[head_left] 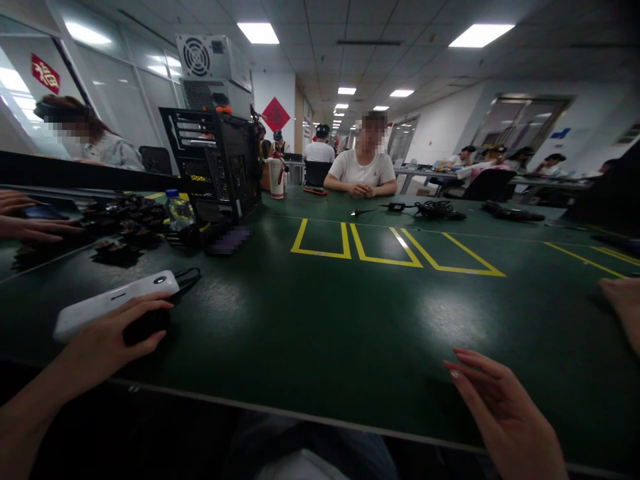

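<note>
My left hand [113, 337] rests at the left front of the table, fingers and thumb curved around a small dark rounded object [145, 325]. Its exact kind is hard to make out in the shadow. Touching or just behind those fingers lies a white oblong device [117, 297] with a round dark spot at one end and a black cord loop [189, 281] beside it. My right hand [505, 407] hovers over the front right edge of the table, holding nothing, thumb and fingers a little apart.
The green table [310, 320] carries yellow tape outlines [385, 260]. An open black computer case [213, 160], a bottle [179, 212], a cup [277, 179] and dark parts [125, 220] stand left. Cables [435, 211] lie at the back. A person [363, 170] sits opposite; other people's hands [37, 220] reach in.
</note>
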`<state>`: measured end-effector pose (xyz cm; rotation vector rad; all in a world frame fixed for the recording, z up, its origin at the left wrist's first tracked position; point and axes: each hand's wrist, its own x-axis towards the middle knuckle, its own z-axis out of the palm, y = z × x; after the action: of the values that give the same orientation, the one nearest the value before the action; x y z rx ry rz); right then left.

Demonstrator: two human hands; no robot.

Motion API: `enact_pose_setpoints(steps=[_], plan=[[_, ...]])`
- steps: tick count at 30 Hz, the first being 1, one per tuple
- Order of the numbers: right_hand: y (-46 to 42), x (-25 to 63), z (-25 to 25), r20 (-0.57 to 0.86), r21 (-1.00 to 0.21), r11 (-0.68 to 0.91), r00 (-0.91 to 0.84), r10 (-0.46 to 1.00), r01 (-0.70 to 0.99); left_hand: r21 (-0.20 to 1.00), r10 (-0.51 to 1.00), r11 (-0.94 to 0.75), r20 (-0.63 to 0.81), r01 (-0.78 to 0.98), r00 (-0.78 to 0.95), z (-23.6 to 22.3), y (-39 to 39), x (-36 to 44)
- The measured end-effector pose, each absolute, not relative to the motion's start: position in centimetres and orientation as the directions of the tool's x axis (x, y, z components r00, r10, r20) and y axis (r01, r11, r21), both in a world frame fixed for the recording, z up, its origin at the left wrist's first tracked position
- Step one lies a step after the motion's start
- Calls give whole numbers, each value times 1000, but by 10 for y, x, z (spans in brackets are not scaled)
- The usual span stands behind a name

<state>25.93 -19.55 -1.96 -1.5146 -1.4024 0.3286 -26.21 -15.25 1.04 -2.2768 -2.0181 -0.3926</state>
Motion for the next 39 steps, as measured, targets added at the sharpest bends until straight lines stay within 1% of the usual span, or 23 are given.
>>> enact_pose_setpoints(steps=[6, 10, 13, 20, 25, 28, 30, 34, 39], plan=[[-196, 263, -24, 383, -778, 154, 266, 885, 609, 222, 969, -131, 234, 966, 78, 9, -150, -267], [-197, 263, -22, 388, -764, 160, 246, 888, 626, 269, 983, -106, 176, 957, 60, 14, -150, -263], [-198, 263, -21, 379, -761, 150, 243, 893, 631, 262, 990, -65, 138, 963, 29, 17, -151, -259], [-198, 264, -22, 393, -747, 154, 242, 887, 647, 207, 988, 56, 127, 977, -84, 17, -154, -250], [-198, 265, -21, 387, -746, 157, 229, 893, 647, 225, 984, 81, 136, 971, -113, 18, -156, -246], [-197, 265, -21, 394, -738, 174, 206, 896, 652, 233, 980, 127, 122, 964, -159, 18, -156, -248], [-197, 265, -21, 395, -727, 177, 193, 898, 664, 247, 978, 131, 126, 960, -166, 19, -156, -249], [-196, 266, -20, 385, -698, 171, 164, 908, 695, 281, 985, 80, 125, 956, -119, 23, -157, -250], [-195, 265, -18, 388, -646, 175, 123, 913, 743, 272, 987, 118, 75, 955, -143, 23, -157, -249]])
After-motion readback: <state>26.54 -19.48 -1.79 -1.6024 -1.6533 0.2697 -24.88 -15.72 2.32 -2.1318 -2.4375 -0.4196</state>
